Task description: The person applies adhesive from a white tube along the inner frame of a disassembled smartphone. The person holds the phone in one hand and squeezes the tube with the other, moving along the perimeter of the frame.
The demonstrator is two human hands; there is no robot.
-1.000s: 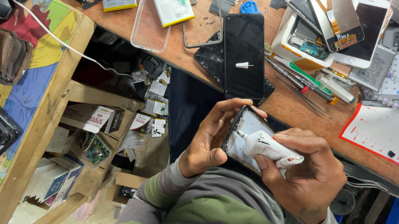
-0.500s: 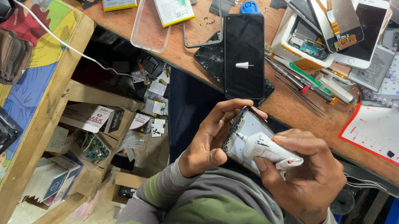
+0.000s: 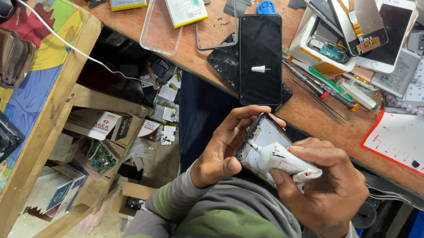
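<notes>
Left hand gripped phone frame by its left edge, fingers clamped round rim, thumb over top corner; frame tilted, held above lap, below near edge of surface. Right hand held white glue tube, fingers closed tight on its body, nozzle touching frame's left inner edge. On surface above hands: black phone lay flat, small white cap resting on its screen. Tools lay right of it.

The phone frame is sitting between both hands, near the wooden bench. The black phone is lying on it, with the small cap resting on top.
</notes>
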